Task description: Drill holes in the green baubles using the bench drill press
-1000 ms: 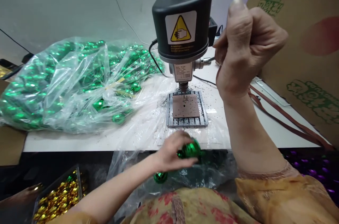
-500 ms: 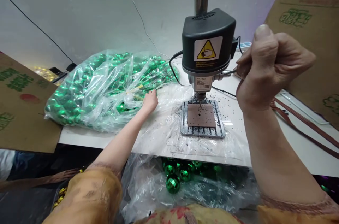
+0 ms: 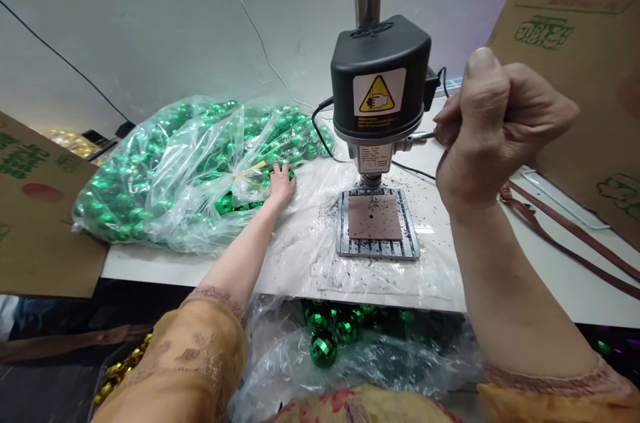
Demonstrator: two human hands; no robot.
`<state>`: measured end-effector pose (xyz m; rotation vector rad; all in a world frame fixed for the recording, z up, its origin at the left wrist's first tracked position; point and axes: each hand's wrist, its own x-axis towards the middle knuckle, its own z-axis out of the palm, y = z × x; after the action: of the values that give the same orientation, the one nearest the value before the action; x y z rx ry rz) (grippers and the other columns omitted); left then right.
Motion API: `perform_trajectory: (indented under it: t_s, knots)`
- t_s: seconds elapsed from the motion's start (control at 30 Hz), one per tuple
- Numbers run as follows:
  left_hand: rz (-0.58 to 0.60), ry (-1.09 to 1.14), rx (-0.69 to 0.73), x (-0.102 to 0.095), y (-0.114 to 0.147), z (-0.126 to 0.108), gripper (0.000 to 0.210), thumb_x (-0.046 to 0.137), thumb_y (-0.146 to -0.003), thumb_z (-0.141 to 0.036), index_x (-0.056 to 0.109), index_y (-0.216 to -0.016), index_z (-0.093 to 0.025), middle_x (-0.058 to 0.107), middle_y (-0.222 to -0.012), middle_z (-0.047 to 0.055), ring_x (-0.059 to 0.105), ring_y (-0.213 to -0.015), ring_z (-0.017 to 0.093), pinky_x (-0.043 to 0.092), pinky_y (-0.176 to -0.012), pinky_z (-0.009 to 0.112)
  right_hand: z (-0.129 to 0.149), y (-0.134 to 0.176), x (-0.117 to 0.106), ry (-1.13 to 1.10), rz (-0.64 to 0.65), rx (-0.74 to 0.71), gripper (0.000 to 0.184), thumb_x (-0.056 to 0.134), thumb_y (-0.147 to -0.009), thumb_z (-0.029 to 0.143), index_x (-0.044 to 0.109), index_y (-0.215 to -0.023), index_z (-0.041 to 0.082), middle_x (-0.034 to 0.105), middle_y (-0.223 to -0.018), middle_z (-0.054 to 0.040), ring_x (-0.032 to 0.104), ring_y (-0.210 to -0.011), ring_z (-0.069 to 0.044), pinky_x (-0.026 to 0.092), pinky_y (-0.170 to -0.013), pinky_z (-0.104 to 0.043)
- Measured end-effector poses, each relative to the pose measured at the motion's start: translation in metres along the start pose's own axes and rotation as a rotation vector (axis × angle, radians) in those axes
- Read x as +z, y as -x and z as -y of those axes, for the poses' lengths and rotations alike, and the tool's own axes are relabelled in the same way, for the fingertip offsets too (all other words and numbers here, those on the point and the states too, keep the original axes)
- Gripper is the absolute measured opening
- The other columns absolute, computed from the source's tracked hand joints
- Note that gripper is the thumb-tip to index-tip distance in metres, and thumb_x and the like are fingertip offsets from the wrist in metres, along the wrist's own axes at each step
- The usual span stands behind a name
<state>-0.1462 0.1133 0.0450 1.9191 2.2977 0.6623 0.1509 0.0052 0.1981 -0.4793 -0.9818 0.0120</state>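
My left hand [image 3: 283, 185] is at the right side of a clear plastic bag [image 3: 200, 176] full of shiny green faceted balls. Its fingers curl over one green ball [image 3: 292, 175], mostly hidden beneath them. On the right, my right hand [image 3: 493, 133] is closed in a fist round the feed lever [image 3: 423, 137] of a small black drill press [image 3: 381, 76]; the grip end is hidden. Below the chuck [image 3: 371, 180], a brown square block [image 3: 375, 219] with a small dark hole lies on the slotted metal base [image 3: 345, 246]. Dark shavings are scattered around it.
An open plastic bag [image 3: 400, 363] with green balls [image 3: 323, 347] hangs below the table's front edge. Cardboard boxes stand at left [image 3: 45, 223] and right [image 3: 575, 76]. A brown strap [image 3: 565, 229] lies on the right. Another person's arm [image 3: 75, 341] shows at lower left.
My left hand has shifted slightly, and green ball surface now shows at its fingers. My right hand stays closed on the lever. The whole view has shifted a little.
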Motion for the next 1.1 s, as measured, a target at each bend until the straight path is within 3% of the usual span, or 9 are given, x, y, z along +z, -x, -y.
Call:
perform_trajectory:
  t_s: [0.13, 0.2, 0.27, 0.37, 0.43, 0.63, 0.83, 0.97, 1.1]
  knots:
    - [-0.028, 0.262, 0.007, -0.006, 0.007, 0.004, 0.029, 0.069, -0.079, -0.019, 0.064, -0.107, -0.02, 0.058, -0.111, 0.011, 0.063, -0.098, 0.026, 0.048, -0.091, 0.038, 0.0, 0.0, -0.001, -0.025, 0.008, 0.012, 0.042, 0.057, -0.09, 0.014, 0.05, -0.048, 0.015, 0.04, -0.042, 0.0069, 0.033, -0.04, 0.0, 0.026, -0.048, -0.023]
    - [-0.034, 0.327, 0.006, -0.008, 0.014, 0.0, 0.031, 0.067, -0.084, -0.03, 0.062, -0.112, -0.02, 0.061, -0.096, 0.006, 0.063, -0.088, 0.02, 0.052, -0.082, 0.033, 0.0, 0.001, -0.002, -0.031, 0.017, 0.014, 0.042, 0.058, -0.091, 0.016, 0.051, -0.049, 0.015, 0.038, -0.041, 0.0072, 0.033, -0.039, 0.0, 0.025, -0.048, -0.024]
    - [-0.015, 0.56, 0.01, -0.008, 0.028, -0.01, 0.04, 0.064, -0.087, -0.045, 0.058, -0.118, -0.021, 0.064, -0.089, 0.003, 0.063, -0.08, 0.017, 0.053, -0.072, 0.029, 0.0, 0.002, -0.003, 0.001, 0.022, 0.024, 0.042, 0.058, -0.091, 0.018, 0.051, -0.05, 0.016, 0.038, -0.042, 0.0074, 0.033, -0.039, -0.001, 0.026, -0.047, -0.024]
    - [0.116, 1.06, 0.025, -0.003, 0.059, -0.031, 0.057, 0.073, -0.077, -0.058, 0.06, -0.118, -0.02, 0.069, -0.092, 0.005, 0.065, -0.076, 0.015, 0.052, -0.066, 0.026, 0.001, 0.002, -0.003, 0.083, 0.036, 0.031, 0.046, 0.059, -0.093, 0.028, 0.048, -0.049, 0.018, 0.037, -0.042, 0.0075, 0.031, -0.038, -0.002, 0.029, -0.046, -0.026]
    - [0.233, 1.229, 0.038, 0.001, 0.082, -0.046, 0.063, 0.08, -0.071, -0.059, 0.063, -0.118, -0.02, 0.072, -0.092, 0.006, 0.067, -0.076, 0.015, 0.053, -0.068, 0.027, 0.001, 0.002, -0.003, 0.092, 0.032, 0.009, 0.049, 0.06, -0.093, 0.035, 0.045, -0.049, 0.019, 0.036, -0.041, 0.0078, 0.031, -0.038, -0.002, 0.03, -0.045, -0.026]
    - [0.347, 1.212, 0.173, 0.018, 0.119, -0.079, 0.059, 0.08, -0.077, -0.053, 0.066, -0.123, -0.02, 0.075, -0.105, 0.007, 0.069, -0.094, 0.018, 0.053, -0.088, 0.032, 0.004, 0.001, -0.004, 0.046, 0.066, 0.026, 0.043, 0.056, -0.094, 0.023, 0.048, -0.052, 0.018, 0.037, -0.044, 0.0086, 0.033, -0.039, -0.001, 0.03, -0.048, -0.022]
    - [0.329, 1.022, 0.294, 0.037, 0.121, -0.088, 0.057, 0.076, -0.081, -0.05, 0.064, -0.128, -0.021, 0.072, -0.12, 0.008, 0.068, -0.098, 0.019, 0.054, -0.087, 0.032, 0.005, 0.002, -0.005, 0.018, 0.088, 0.043, 0.041, 0.055, -0.093, 0.018, 0.046, -0.053, 0.018, 0.037, -0.045, 0.0089, 0.031, -0.039, -0.001, 0.033, -0.048, -0.022]
    - [0.323, 0.988, 0.357, 0.046, 0.12, -0.09, 0.065, 0.08, -0.077, -0.045, 0.059, -0.134, -0.021, 0.067, -0.131, 0.011, 0.066, -0.11, 0.023, 0.052, -0.097, 0.037, 0.003, 0.002, -0.005, -0.075, 0.089, 0.041, 0.041, 0.056, -0.092, 0.015, 0.047, -0.052, 0.018, 0.037, -0.044, 0.0088, 0.031, -0.04, -0.001, 0.033, -0.049, -0.022]
    - [0.326, 0.991, 0.389, 0.049, 0.12, -0.091, 0.061, 0.081, -0.077, -0.044, 0.06, -0.129, -0.019, 0.068, -0.128, 0.012, 0.065, -0.115, 0.026, 0.051, -0.102, 0.041, 0.002, 0.002, -0.004, -0.117, 0.079, 0.038, 0.04, 0.057, -0.091, 0.014, 0.048, -0.052, 0.018, 0.037, -0.044, 0.0093, 0.031, -0.039, -0.001, 0.032, -0.048, -0.022]
